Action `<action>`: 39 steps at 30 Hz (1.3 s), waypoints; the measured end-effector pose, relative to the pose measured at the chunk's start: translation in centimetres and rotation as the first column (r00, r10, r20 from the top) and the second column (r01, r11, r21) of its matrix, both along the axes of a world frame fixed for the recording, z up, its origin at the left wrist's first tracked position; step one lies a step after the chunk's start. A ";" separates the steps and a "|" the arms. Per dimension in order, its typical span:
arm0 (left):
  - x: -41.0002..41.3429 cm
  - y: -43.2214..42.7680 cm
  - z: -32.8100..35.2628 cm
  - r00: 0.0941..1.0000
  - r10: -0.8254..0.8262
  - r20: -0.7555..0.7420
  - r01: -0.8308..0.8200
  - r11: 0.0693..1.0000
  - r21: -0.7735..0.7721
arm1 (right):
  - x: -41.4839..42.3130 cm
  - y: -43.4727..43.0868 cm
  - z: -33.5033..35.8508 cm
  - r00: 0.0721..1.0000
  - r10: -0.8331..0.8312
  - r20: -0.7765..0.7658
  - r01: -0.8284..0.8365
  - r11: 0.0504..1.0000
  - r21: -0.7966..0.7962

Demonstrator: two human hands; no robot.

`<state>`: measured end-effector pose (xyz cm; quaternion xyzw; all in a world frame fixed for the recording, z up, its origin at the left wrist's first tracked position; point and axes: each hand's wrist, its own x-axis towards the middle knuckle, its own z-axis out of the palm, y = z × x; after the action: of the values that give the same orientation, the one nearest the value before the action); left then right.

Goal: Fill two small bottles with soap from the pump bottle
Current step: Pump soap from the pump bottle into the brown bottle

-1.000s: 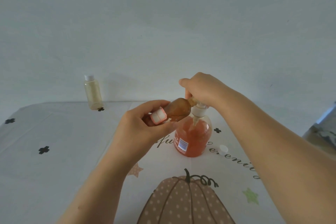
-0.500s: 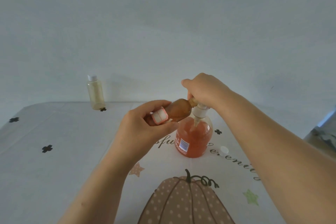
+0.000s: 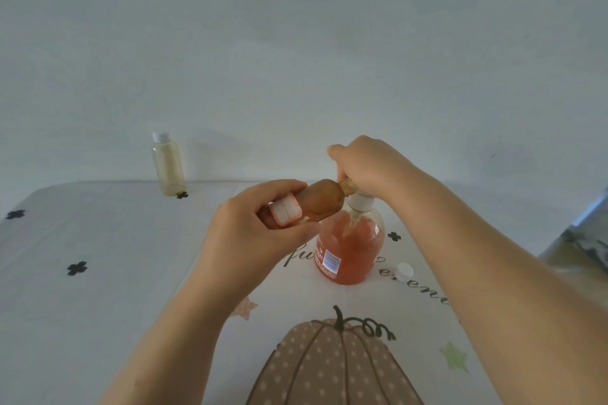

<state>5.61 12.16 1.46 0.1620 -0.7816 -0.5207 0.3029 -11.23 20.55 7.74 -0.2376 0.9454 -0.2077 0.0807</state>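
Two small bottles: one amber bottle [image 3: 324,199] at the middle, one pale bottle [image 3: 167,164] toward ten o'clock. One pump bottle [image 3: 352,250]. One white cap [image 3: 404,271], four o'clock from it. Two hands: left hand [image 3: 260,230], right hand [image 3: 368,164]. Printed cloth: one pumpkin [image 3: 332,365] at six o'clock, two stars [image 3: 245,307], four black clovers [image 3: 77,268]

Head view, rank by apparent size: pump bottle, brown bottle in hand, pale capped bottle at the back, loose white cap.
1. pump bottle, largest.
2-3. brown bottle and pale bottle: unranked, since the brown one is nearer and partly covered by the left hand.
4. white cap, smallest.
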 end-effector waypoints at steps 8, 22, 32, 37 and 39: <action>0.1 0.0 0.0 1.000 -0.018 0.003 0.018 1.000 0.009 | 0.1 0.0 0.5 1.000 0.008 -0.009 -0.008 1.000 -0.008; 0.2 0.5 0.5 1.000 -0.024 -0.010 0.024 1.000 0.014 | -0.1 0.3 0.7 0.997 -0.004 -0.077 0.005 1.000 0.012; 0.0 -0.1 0.0 0.997 -0.018 0.071 0.018 1.000 -0.007 | 0.1 0.3 0.3 0.999 0.009 -0.044 -0.008 1.000 0.017; 0.3 0.1 0.4 0.998 -0.035 0.057 0.037 0.999 -0.037 | 0.2 0.3 1.5 0.995 -0.014 -0.104 0.016 1.000 0.021; 0.3 0.1 0.4 0.998 -0.034 0.050 0.036 0.999 -0.039 | 0.2 0.4 1.6 0.986 -0.017 -0.164 0.026 0.998 0.052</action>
<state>5.92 12.22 1.91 0.1553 -0.8018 -0.5059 0.2776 -11.00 20.92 9.35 -0.2415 0.9566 -0.1628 0.0070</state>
